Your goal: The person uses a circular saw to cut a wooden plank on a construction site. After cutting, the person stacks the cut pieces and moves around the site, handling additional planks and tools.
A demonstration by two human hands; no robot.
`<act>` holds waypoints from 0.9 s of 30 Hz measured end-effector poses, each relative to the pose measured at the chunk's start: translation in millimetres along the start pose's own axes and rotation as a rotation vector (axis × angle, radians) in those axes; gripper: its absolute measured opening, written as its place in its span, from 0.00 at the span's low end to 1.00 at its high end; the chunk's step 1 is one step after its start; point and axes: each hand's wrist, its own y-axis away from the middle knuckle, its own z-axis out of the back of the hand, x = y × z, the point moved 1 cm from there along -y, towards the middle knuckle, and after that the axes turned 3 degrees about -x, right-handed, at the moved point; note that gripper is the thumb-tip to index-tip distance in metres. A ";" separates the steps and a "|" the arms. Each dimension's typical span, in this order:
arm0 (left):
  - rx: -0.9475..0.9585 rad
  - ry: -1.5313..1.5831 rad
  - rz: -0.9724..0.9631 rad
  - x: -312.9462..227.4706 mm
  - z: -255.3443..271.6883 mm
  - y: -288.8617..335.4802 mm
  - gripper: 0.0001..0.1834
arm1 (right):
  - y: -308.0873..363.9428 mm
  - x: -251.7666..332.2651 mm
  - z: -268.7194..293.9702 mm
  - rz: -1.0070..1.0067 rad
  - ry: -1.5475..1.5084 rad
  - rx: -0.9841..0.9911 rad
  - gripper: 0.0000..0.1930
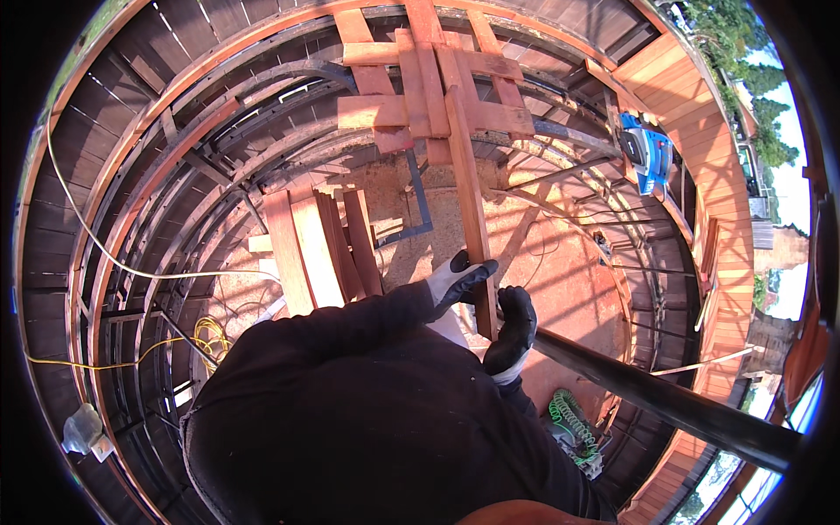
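Observation:
A long, narrow reddish wooden board [469,197] runs away from me, its near end between my hands. My left hand [462,278], in a white and black glove, is closed around the board from its left side. On the right of the near end, my gloved right hand [513,331] curls its fingers against the board's edge; part of its grip is hidden. The far end of the board lies on a pile of crossed boards [418,87] resting over the curved framing.
More boards [284,245] lean at left. A grey L-shaped bar [421,197] sits beyond them. A black pole [674,394] slants across the right. A blue tool [645,153] rests by the curved wooden rim [713,166]. A green coiled hose [570,416] and yellow cord [210,337] lie lower.

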 end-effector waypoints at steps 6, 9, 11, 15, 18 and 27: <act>-0.028 0.134 -0.114 2.9 12.8 -38.4 0.23 | -31.3 -0.1 -32.2 -0.063 -0.134 0.062 0.21; 0.007 0.146 -0.108 2.6 15.9 -36.3 0.22 | -29.4 -9.4 -18.9 -0.035 -0.072 0.159 0.26; 0.010 0.034 -0.123 1.2 21.3 -12.8 0.19 | -30.8 0.5 -9.5 -0.159 -0.155 0.244 0.30; -0.116 -0.378 -0.022 48.6 90.1 14.3 0.22 | -12.3 -20.4 19.9 -0.373 -0.313 0.259 0.30; -0.513 -1.019 -0.196 51.0 129.0 78.8 0.28 | 40.8 -101.3 62.7 -0.546 -0.064 0.326 0.23; -1.077 -1.913 -0.014 89.6 253.8 115.2 0.51 | 187.3 -257.4 146.6 -1.113 0.380 0.627 0.20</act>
